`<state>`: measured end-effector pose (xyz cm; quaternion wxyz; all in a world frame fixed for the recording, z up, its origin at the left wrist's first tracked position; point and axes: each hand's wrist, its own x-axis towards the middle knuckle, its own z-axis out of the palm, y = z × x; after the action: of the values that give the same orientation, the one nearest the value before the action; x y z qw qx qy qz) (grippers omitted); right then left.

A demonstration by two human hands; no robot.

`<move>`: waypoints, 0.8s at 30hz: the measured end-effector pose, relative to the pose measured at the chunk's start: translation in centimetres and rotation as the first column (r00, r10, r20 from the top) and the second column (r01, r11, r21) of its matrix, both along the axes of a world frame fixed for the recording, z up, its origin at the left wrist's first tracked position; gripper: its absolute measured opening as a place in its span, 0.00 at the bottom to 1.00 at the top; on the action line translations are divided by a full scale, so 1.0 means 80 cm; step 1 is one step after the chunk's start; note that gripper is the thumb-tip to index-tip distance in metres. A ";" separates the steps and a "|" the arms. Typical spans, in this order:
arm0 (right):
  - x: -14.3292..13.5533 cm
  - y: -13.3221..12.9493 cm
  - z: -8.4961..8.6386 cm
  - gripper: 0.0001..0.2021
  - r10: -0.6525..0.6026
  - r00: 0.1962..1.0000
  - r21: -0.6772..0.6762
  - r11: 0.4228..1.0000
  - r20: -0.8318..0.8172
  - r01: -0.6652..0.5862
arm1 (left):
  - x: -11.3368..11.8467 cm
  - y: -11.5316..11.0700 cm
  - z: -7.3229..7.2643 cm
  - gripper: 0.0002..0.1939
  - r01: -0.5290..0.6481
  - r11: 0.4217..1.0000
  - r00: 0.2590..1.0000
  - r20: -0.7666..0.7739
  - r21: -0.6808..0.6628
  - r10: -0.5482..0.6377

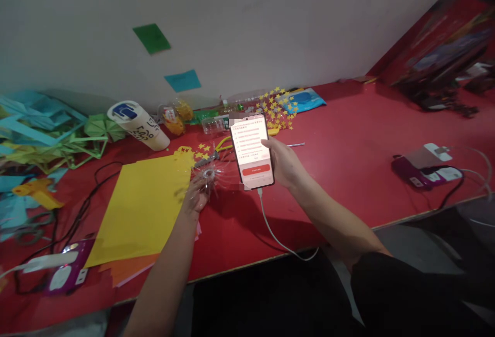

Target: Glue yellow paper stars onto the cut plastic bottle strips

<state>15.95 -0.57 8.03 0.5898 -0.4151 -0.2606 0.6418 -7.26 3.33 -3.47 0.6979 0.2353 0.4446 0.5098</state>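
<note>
My right hand (285, 164) is closed round a smartphone (253, 154), its thumb over the right edge of the lit screen. The screen carries lines of text and a red button, and a white cable (266, 218) runs from the phone's lower end. To its left, my left hand (196, 196) grips a clear plastic piece cut into thin strips (209, 174) that fan out from a round middle. Yellow-handled pliers (222, 145) lie behind that piece, partly hidden by the phone. Under my left wrist is the edge of a stack of yellow paper (139, 208).
On the red table (348, 172) stand a white tumbler (145, 130) and folded paper shapes (46, 125). Yellow paper stars (276, 102) lie near a blue packet (305, 100). A yellow glue gun (38, 192) and purple power strips (71, 270) with cables occupy both sides.
</note>
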 end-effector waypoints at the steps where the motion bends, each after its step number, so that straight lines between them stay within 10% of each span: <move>1: 0.000 0.000 0.000 0.12 -0.001 1.000 -0.009 1.000 0.000 0.001 | 0.000 0.000 -0.001 0.13 0.000 1.000 1.000 -0.001 0.000 0.000; 24: 0.001 -0.001 -0.001 0.16 0.021 0.999 0.034 0.999 0.044 -0.023 | 0.000 0.001 -0.001 0.13 -0.002 1.000 1.000 -0.003 -0.004 0.002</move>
<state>16.06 -0.66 7.96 0.5840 -0.4158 -0.2891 0.6344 -7.27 3.40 -3.57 0.6972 0.2340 0.4469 0.5094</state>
